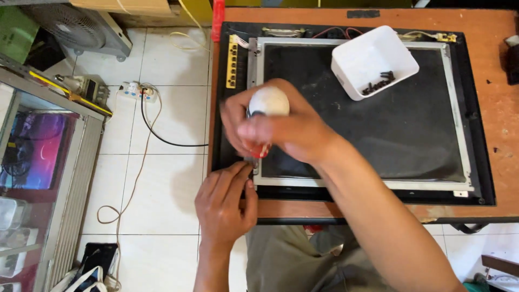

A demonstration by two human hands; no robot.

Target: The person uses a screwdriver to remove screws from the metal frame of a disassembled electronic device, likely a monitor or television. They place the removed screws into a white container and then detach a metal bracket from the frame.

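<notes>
White and rounded, the cap of a screwdriver (268, 101) sticks up out of the right hand (275, 130), whose fingers are curled tight around the handle; a bit of red handle shows just below the knuckles, and the tool stands nearly upright with its tip hidden behind the hand. Directly under that hand lies the lower left corner of a flat display panel (367, 113), a dark screen in a pale metal frame, resting inside a black back cover (484, 157) on a wooden table (505, 75).

Just below the right hand, the left hand (224, 203) rests at the table's near edge, its fingers drawn together and the tips pressing on the panel's corner beside the screwdriver shaft. Whether they pinch a screw cannot be told.

Beyond the right hand, up and to its right, a white plastic tray (357, 54) sits on the screen, holding a small heap of dark screws (379, 84). To the upper left of the right hand, a narrow yellow circuit strip (232, 62) lies along the cover's edge. Far to the left of both hands, on the tiled floor, are a power strip (138, 91) with a black cable and a fan (75, 27).
</notes>
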